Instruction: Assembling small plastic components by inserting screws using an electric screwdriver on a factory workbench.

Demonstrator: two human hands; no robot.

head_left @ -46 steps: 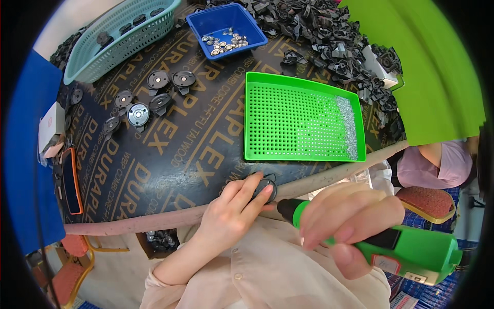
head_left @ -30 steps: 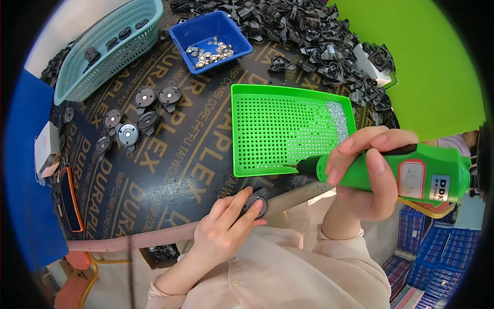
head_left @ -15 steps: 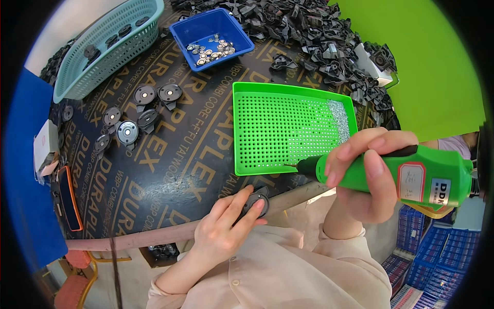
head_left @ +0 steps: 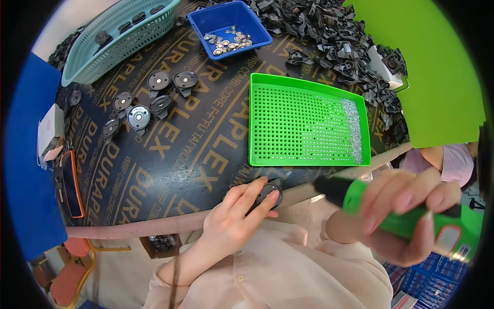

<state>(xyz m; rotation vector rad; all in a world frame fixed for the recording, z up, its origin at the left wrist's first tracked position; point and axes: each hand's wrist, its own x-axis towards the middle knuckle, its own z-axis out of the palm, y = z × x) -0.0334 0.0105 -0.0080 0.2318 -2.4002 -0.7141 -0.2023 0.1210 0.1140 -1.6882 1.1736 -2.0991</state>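
Black disc (head_left: 268, 195) lies partly under the left hand (head_left: 230, 219), apparently pinched; the right hand (head_left: 401, 211) grips a screwdriver (head_left: 354, 196).

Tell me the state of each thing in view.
Left hand: holding round black part
Right hand: gripping green driver
Green driver: not touching round black part
Green tray: open, silver bits at right
Blue bin: open, silver discs inside
Teal basket: open, black pieces inside
Phone: lying flat

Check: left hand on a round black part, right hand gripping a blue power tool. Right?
Colour's off: the head view shows the right hand gripping a green power tool. Left hand on a round black part: correct.
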